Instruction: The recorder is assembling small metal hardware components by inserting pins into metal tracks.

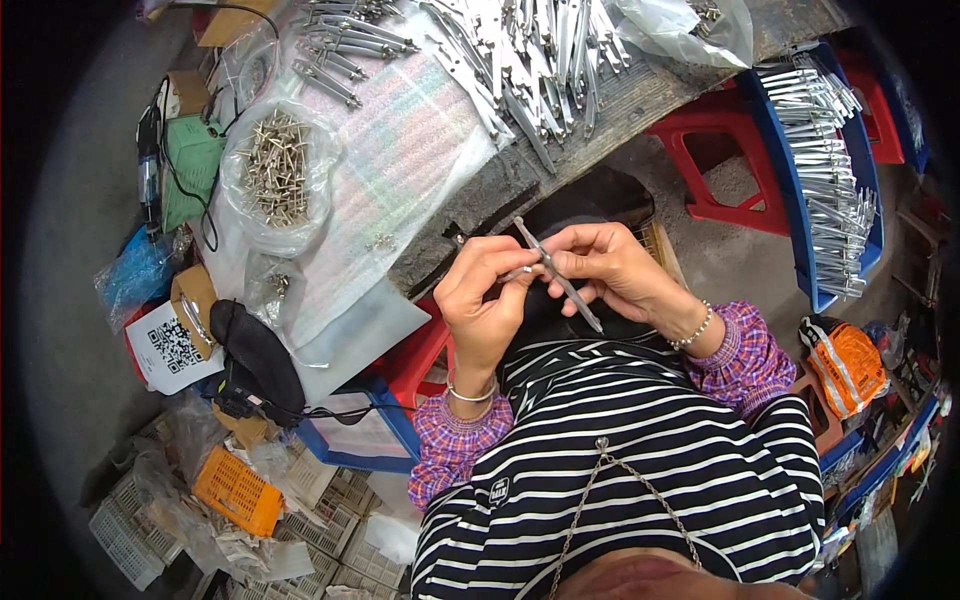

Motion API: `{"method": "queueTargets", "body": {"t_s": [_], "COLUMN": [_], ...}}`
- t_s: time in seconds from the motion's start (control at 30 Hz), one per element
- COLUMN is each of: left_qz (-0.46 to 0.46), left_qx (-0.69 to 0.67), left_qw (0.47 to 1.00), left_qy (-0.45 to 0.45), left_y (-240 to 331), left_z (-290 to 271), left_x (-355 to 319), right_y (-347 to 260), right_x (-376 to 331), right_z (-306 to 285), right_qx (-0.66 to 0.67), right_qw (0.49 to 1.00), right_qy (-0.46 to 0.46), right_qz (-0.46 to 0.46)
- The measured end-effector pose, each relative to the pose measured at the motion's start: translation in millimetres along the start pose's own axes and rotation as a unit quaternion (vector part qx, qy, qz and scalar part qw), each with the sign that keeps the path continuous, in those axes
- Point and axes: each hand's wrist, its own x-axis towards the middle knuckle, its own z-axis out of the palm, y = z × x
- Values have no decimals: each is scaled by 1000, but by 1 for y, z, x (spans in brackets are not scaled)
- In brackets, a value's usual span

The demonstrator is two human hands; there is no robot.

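Above my lap, my right hand [615, 270] pinches a slim grey metal strip [577, 297] that slants down to the right. My left hand [483, 300] is closed, its fingertips against the upper part of the strip. A small shiny metal piece [516, 273] sticks out between the left thumb and fingers; its exact kind is too small to tell. On the bench beyond my hands lies a heap of similar metal strips [550, 65]. More strips with fittings at their ends [345, 50] lie to its left. A plastic-lined bowl of screw-like metal pins [277, 165] stands farther left.
A blue tray of metal strips [868, 240] sits at the right, near a red stool [720, 125]. At the left are a corded electric screwdriver [150, 165], a black pouch [262, 360] and a printed code sheet [165, 345]. Orange and grey crates [238, 490] fill the lower left.
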Motion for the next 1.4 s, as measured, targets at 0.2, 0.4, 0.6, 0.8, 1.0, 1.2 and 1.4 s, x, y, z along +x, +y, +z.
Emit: {"method": "queueTargets", "body": {"t_s": [0.2,0.4,0.6,0.8,1.0,1.2,1.4], "left_qz": [-67,-232,-240,-221,-251,-215,-208], "left_qx": [-76,-271,-287,-196,-253,-268,-259], "left_qw": [994,934,918,940,928,932,936], "left_qy": [-37,-21,-132,-168,-106,-120,-114], "left_y": [-5,0,-2,6,14,26,27], "left_z": [-7,-6,-12,-12,-10,-9,-9], "left_x": [-1,2,15,21,11,12,5], "right_y": [1,-1,-7,-3,2,-8,-10], "right_x": [-1,2,1,1,-6,-15,-19], "right_z": [1,0,-1,-6,4,8,6], "right_qx": [-3,-13,13,-1,-27,-73,-123], "right_qw": [1000,1000,998,996,996,994,987], "right_qy": [-8,-14,-38,-56,-75,-84,-100], "right_qz": [-8,6,40,67,28,-7,-23]}}
